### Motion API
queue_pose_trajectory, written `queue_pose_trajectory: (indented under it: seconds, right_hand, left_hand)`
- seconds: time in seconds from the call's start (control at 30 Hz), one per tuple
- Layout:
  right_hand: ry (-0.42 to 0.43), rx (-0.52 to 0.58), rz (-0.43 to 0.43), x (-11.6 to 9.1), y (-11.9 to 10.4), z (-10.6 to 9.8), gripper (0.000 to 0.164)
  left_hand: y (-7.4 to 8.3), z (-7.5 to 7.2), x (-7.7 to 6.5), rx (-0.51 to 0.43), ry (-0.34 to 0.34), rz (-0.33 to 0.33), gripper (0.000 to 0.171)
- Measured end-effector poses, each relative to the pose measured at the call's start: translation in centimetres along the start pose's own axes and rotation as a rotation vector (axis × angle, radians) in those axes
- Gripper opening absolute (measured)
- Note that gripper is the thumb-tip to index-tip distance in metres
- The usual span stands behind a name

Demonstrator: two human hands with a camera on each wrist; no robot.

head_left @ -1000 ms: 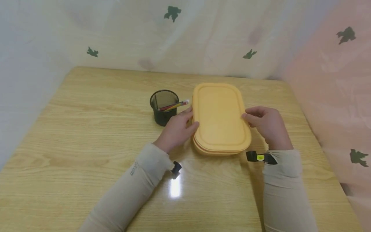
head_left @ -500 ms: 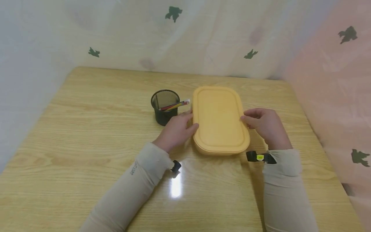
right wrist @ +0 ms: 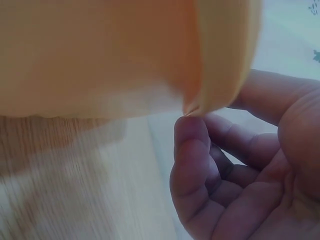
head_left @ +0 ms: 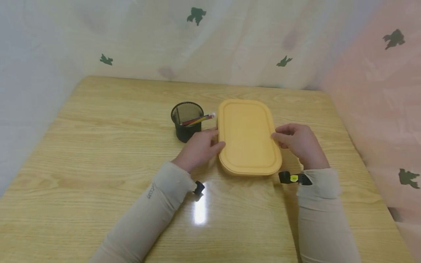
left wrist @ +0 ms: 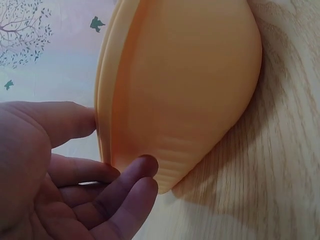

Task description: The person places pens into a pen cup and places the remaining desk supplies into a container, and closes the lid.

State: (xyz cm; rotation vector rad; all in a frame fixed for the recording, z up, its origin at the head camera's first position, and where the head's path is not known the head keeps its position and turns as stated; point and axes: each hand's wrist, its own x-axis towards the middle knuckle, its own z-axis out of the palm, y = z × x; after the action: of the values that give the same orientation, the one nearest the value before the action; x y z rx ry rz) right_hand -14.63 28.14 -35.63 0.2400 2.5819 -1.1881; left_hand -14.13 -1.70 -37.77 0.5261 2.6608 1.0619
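A yellow plastic storage container [left wrist: 195, 75] stands on the table under a matching lid [head_left: 248, 137] with rounded corners. At its left side my left hand [head_left: 198, 148] grips the rim, the thumb on the lid's edge and the fingers below. The left wrist view shows that hand [left wrist: 75, 175] with two fingers near the container wall. On the opposite long side my right hand [head_left: 300, 142] pinches the rim between thumb and fingers. In the right wrist view the right hand's [right wrist: 235, 165] fingertips meet the underside of the rim. What the container holds is hidden.
Just left of the container, a black mesh pen cup [head_left: 187, 126] holds several pencils [head_left: 198, 120] that lean right toward the lid. The wooden table [head_left: 108, 146] meets fabric backdrops [head_left: 236, 44] with green bird shapes at the back and the right.
The lid has come down onto the container and slightly toward me. A gap visible along its front left edge has closed. Both hands keep their hold, the right shifting slightly left.
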Motion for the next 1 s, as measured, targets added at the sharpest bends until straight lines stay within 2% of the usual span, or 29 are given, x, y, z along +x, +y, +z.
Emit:
queue_pose_trajectory:
  seconds: [0.17,0.37,0.67,1.0]
  right_hand:
    - [-0.001,-0.011,0.008,0.0,0.01,0.0,0.05]
    - [-0.008,-0.025,0.005,0.09,-0.03,-0.12,0.051]
    - [-0.006,-0.009,0.02,-0.35,0.29,-0.41,0.052]
    - [-0.002,0.0,0.021,-0.59,0.25,-0.5,0.053]
  left_hand:
    - [-0.19,-0.08,-0.01,-0.031,-0.027,-0.045,0.052]
    - [-0.12,-0.2,-0.01,-0.028,-0.046,-0.062,0.055]
    - [0.2,0.11,0.17,-0.022,-0.053,-0.04,0.052]
    - [0.31,0.0,0.3,0.008,-0.066,-0.05,0.055]
